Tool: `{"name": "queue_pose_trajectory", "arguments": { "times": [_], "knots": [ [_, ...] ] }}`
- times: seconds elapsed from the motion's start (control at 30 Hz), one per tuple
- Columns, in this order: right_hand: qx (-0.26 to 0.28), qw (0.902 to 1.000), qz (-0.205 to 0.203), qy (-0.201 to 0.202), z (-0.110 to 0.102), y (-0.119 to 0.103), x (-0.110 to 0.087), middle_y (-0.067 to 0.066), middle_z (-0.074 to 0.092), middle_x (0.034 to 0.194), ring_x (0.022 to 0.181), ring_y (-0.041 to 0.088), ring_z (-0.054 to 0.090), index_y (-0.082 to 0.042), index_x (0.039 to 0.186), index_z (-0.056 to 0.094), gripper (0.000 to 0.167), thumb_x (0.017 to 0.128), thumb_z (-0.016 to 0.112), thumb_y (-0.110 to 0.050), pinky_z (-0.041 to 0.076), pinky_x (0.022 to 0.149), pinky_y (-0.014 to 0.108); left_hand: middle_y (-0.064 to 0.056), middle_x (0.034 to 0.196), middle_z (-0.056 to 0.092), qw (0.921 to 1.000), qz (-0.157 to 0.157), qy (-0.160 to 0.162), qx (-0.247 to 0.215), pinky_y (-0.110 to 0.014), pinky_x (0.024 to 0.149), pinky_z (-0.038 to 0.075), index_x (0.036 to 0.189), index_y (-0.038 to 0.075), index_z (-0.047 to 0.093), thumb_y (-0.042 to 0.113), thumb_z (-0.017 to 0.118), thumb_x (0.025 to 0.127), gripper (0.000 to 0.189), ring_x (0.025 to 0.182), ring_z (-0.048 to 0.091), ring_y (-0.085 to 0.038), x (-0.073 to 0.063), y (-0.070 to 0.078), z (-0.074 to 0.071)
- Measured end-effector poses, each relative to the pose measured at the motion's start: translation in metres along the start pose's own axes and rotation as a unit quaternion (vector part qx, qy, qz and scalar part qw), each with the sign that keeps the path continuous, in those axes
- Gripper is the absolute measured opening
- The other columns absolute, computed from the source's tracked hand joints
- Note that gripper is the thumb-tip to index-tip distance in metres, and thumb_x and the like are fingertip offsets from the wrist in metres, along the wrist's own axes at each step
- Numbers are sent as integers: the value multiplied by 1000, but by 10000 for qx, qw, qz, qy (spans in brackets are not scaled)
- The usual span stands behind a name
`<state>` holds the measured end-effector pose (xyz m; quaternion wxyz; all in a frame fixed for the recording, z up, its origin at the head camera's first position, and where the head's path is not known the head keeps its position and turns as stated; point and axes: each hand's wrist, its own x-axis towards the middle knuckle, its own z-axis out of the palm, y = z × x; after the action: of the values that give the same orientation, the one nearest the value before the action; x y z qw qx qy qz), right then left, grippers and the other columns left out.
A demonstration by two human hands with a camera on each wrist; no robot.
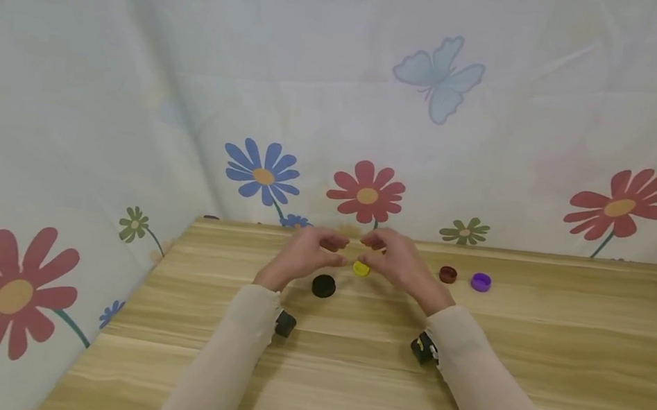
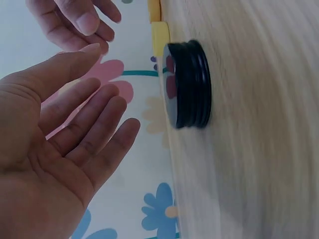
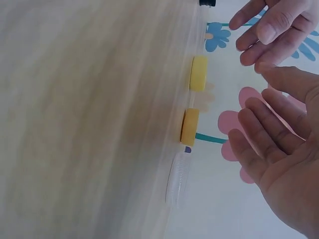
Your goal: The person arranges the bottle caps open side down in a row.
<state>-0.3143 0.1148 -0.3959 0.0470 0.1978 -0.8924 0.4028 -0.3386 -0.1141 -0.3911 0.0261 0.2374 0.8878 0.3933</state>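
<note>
Cloth sleeves (image 1: 219,358), left hand (image 1: 306,252) and right hand (image 1: 399,262) loosely spread, grooved black disc (image 2: 191,84), yellow disc (image 3: 198,73)

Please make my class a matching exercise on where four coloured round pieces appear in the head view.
1. black piece
2. yellow piece
3. dark red piece
4. purple piece

A. farthest right of the four
B. at the thumb of the right hand
C. lowest in the picture
D. between yellow and purple

Pairs: 1-C, 2-B, 3-D, 4-A
</note>
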Motion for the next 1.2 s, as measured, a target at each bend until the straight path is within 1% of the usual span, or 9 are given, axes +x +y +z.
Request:
{"name": "queue_pose_trajectory", "arguments": {
  "times": [0.17,0.27,0.43,0.57,0.67,0.8,0.9,1.1,1.2],
  "knots": [
    [-190,9998,53,-53,-2,4,2,17,69,132,125,37,62,0,132,69,38,99,77,-18,52,105,52,-10,124,75,9999,95,34,-70,-43,100,56,127,5,76,18,85,93,38,116,69,-26,4,-2,5],
    [-197,9997,111,-88,-4,5,2,17,68,133,126,38,61,1,133,68,40,99,77,-18,51,107,53,-13,124,74,9998,124,-1,-169,-43,99,57,128,2,75,15,84,93,38,116,68,-28,5,-4,7],
    [-134,9993,186,-283,-7,8,2,19,67,136,129,39,59,3,135,66,42,100,76,-18,49,109,54,-14,125,74,9997,65,-110,-229,-43,100,56,129,0,73,14,83,94,40,116,68,-29,6,-6,10],
    [-209,9988,214,-389,-7,11,4,20,67,136,130,39,60,2,134,66,41,99,77,-17,48,110,54,-13,124,74,9997,68,-166,-150,-41,101,56,129,0,74,14,83,94,39,116,68,-28,9,-6,13],
    [-236,9981,317,-472,-7,12,5,20,66,137,130,40,59,2,135,66,42,99,77,-17,48,110,54,-12,124,74,9997,94,-222,-81,-40,100,56,128,0,74,13,82,94,37,115,68,-28,10,-7,14],
    [-303,9969,375,-617,-6,14,7,21,66,138,131,40,59,2,135,66,43,99,78,-17,48,110,54,-12,123,74,9996,44,-282,-23,-37,98,57,129,-1,74,13,83,94,38,113,68,-27,10,-8,15],
    [-354,9962,375,-705,-5,16,9,21,66,137,130,39,59,3,135,67,42,99,78,-15,47,111,54,-11,122,74,9994,46,-320,83,-37,96,58,128,0,74,14,84,93,39,111,69,-26,10,-9,16],
    [-477,9940,306,-937,-3,18,11,19,68,133,127,37,61,4,133,67,42,97,79,-13,48,110,53,-10,119,75,9986,167,-416,295,-36,95,58,127,0,75,14,84,94,38,109,70,-25,11,-8,17],
    [-516,9932,218,-1018,-4,18,11,18,70,129,125,36,63,4,131,67,39,97,79,-10,49,109,52,-9,118,76,9982,104,-472,364,-35,96,58,128,1,75,15,83,95,37,109,70,-23,12,-6,18]
  ]
}}
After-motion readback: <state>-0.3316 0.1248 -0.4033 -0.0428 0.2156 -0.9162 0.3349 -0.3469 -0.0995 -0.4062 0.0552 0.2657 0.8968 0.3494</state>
